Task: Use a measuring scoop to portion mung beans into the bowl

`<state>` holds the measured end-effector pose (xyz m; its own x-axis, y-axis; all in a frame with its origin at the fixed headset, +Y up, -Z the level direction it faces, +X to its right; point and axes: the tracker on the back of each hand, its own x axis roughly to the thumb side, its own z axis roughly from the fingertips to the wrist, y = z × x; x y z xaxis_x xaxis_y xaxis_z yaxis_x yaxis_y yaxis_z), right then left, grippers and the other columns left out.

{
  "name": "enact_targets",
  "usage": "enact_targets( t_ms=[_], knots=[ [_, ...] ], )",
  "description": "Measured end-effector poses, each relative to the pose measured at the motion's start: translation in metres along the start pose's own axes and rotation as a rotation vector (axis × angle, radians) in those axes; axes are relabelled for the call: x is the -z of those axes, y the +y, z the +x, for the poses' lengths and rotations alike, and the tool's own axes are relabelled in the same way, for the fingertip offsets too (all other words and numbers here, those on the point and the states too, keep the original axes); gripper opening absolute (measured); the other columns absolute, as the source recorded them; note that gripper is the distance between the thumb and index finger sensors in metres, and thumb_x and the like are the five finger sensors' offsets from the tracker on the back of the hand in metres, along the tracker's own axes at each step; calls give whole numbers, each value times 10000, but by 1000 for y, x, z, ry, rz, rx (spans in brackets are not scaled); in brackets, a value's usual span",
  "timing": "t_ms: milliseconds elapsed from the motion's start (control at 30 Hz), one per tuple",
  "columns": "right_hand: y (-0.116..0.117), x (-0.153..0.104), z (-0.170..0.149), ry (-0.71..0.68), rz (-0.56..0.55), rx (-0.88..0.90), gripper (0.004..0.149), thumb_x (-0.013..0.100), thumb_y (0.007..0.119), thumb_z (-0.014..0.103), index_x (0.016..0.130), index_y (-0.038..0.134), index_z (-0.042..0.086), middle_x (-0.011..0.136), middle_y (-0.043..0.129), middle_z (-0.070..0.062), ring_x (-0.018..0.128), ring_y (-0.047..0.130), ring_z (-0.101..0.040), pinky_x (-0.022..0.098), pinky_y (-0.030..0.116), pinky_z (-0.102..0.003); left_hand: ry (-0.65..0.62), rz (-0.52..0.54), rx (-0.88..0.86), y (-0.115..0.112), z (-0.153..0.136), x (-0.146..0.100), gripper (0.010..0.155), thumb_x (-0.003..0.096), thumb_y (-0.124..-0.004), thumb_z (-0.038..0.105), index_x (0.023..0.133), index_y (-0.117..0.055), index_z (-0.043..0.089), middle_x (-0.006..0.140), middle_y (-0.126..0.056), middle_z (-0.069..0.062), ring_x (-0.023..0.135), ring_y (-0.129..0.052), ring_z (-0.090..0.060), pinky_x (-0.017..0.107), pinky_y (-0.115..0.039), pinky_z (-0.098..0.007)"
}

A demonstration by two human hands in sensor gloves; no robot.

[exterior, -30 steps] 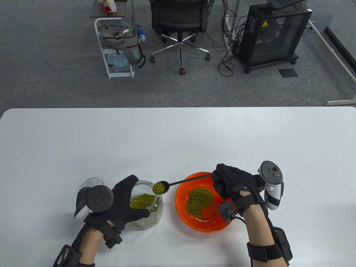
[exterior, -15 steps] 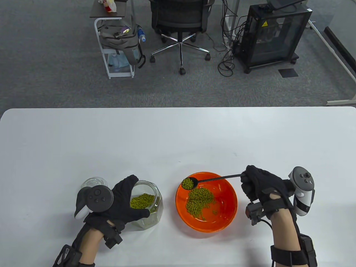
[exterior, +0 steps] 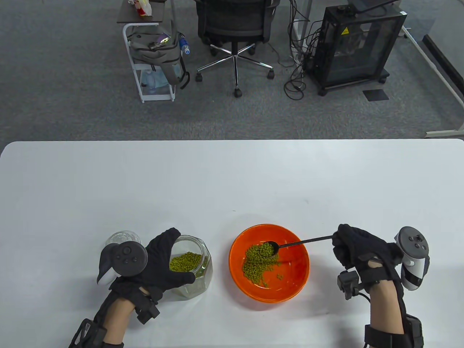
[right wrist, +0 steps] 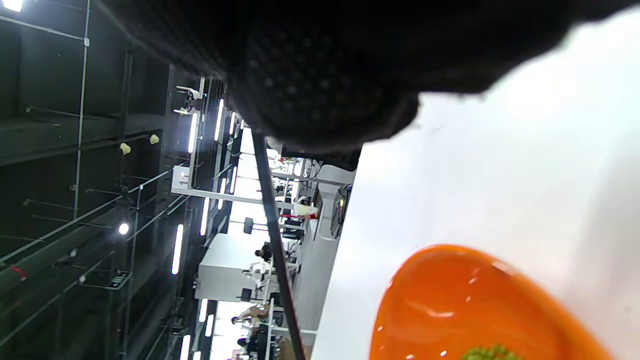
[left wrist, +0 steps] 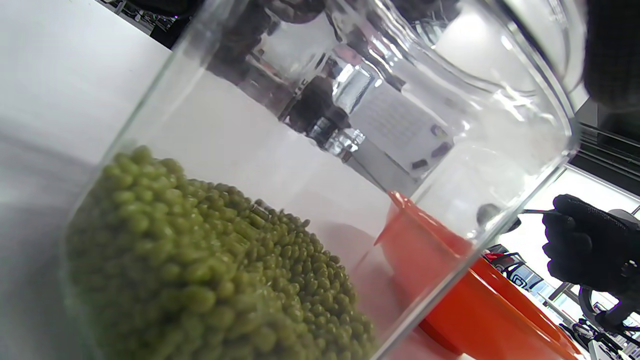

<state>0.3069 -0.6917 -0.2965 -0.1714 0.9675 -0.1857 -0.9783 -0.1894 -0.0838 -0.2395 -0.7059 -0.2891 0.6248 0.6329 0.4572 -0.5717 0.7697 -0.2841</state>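
On the desk (exterior: 232,174), furthest left, a clear glass lid (exterior: 121,237) is lying just behind the left hand (exterior: 159,262). That hand is curling its fingers and thumb around the glass jar (exterior: 194,266), which is standing upright and holding a layer of mung beans (exterior: 185,261) at its bottom. Just right of the jar, the orange bowl (exterior: 286,290) is sitting with a heap of beans inside. The black measuring scoop (exterior: 290,244) is reaching over the bowl, its spoon end tipping at the top of the heap. The right hand (exterior: 359,250) is gripping the far end of the scoop's thin handle, beside the bowl's right edge.
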Motion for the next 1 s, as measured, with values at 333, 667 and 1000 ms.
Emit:
enact_targets(
  t_ms=[333, 667, 1000],
  knots=[
    [16, -16, 24, -182, 10, -295, 437, 485, 821, 467, 624, 984, 86, 373, 1050, -99, 187, 986, -223, 199, 855, -390, 0, 1, -1, 0, 0, 0, 1247, 400, -846, 848, 1096, -243, 7, 1147, -367, -310, 1030, -544, -604, 721, -491, -759],
    [42, -43, 55, -541, 8, -633, 442, 448, 810, 495, 692, 970, 163, 472, 1042, -92, 281, 984, -246, 273, 846, -409, 1, 1, -1, 0, 0, 0, 1248, 398, -847, 848, 1097, -242, 9, 1147, -368, -310, 1030, -544, -603, 722, -492, -758],
    [53, -67, 70, -782, -45, -806, 448, 398, 809, 482, 716, 964, 208, 514, 1036, -95, 334, 977, -277, 322, 832, -443, 1, 1, 0, 0, 0, 0, 1249, 397, -843, 851, 1097, -241, 10, 1148, -368, -308, 1030, -546, -603, 722, -492, -758]
  ],
)
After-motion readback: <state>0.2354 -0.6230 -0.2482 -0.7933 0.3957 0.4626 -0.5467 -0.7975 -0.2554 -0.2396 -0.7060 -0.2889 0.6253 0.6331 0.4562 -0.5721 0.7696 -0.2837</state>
